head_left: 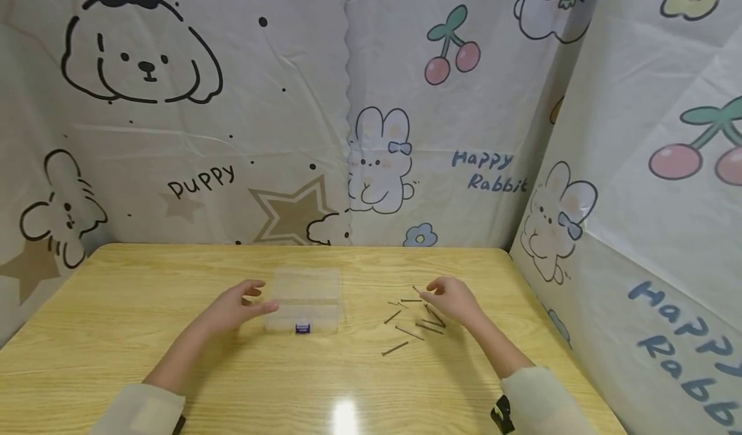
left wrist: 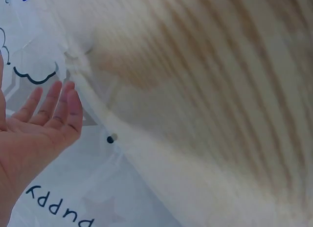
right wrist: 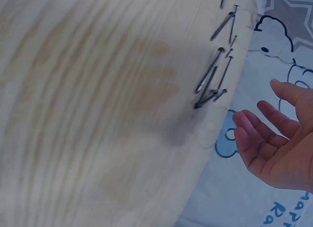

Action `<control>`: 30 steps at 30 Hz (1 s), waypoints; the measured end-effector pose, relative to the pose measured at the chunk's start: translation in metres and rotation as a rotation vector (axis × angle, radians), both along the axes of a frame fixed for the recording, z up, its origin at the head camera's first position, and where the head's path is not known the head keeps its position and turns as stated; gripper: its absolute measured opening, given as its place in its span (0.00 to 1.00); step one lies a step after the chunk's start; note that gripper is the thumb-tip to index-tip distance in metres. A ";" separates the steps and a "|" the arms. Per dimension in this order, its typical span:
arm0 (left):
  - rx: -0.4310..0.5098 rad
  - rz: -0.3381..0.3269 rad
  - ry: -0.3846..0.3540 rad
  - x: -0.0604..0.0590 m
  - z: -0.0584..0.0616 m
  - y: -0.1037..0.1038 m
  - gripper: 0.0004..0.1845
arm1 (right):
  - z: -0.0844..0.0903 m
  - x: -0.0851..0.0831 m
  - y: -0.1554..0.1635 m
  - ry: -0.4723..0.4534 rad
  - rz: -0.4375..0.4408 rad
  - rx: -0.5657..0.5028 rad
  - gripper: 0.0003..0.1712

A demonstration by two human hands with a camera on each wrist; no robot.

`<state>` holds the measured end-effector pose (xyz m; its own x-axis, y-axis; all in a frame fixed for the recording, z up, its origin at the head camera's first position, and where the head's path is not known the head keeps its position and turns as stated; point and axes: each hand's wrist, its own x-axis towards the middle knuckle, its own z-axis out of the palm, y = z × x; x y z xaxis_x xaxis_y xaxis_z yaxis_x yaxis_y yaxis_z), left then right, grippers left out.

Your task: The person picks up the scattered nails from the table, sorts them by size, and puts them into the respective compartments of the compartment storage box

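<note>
A clear plastic box (head_left: 304, 307) with a small purple latch lies closed on the wooden table (head_left: 116, 332). My left hand (head_left: 240, 305) hovers just left of it with relaxed fingers, holding nothing; the left wrist view shows its palm (left wrist: 39, 134) bare. Several thin dark nails (head_left: 414, 319) lie scattered right of the box. My right hand (head_left: 455, 298) is above the far end of the nails, fingers loose and holding nothing. In the right wrist view the nails (right wrist: 212, 82) lie on the wood beside the bare right hand (right wrist: 274, 144).
Cartoon-printed plastic sheeting (head_left: 371, 100) walls in the table at the back and on the right (head_left: 649, 229). The table's far edge runs right under the sheeting. Pale sleeves cover both forearms near the front edge.
</note>
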<state>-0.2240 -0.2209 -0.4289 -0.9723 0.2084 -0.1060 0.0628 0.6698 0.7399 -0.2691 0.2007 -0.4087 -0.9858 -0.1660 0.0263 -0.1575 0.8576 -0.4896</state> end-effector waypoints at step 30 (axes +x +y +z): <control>0.141 0.023 -0.145 -0.011 -0.019 0.010 0.40 | -0.038 -0.001 0.031 -0.092 -0.027 -0.007 0.07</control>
